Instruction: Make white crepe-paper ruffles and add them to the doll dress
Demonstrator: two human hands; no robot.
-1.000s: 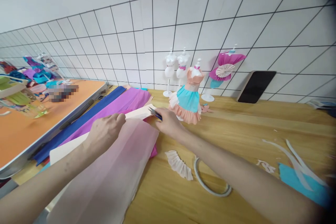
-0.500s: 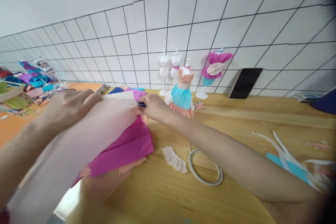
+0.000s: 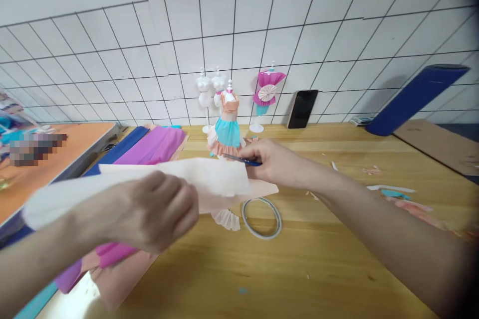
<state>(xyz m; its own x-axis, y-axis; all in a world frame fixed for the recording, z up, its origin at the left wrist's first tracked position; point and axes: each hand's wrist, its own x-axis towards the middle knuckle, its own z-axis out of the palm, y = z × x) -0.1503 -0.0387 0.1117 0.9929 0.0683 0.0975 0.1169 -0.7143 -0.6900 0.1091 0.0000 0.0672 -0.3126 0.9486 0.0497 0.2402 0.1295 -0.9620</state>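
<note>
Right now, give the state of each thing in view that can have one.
Left hand, closed on pale sheet.
Right hand, closed on scissors.
Pale sheet, gripped, partly raised.
Scissors, held; open or shut unclear.
Phone, propped up, screen dark.
Front dress form, dressed, upright.
Leftmost dress form, bare, upright.
Ring, lying flat.
Long blue object, leaning aslant.

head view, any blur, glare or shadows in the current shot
Head view: left hand looks smeared, as does the near end of the pale sheet; head view, lower left: a washed-out bright patch; head view, right: soft shadow on the tiled wall beside the blue roll, and a dark corner at the frame edge.
</note>
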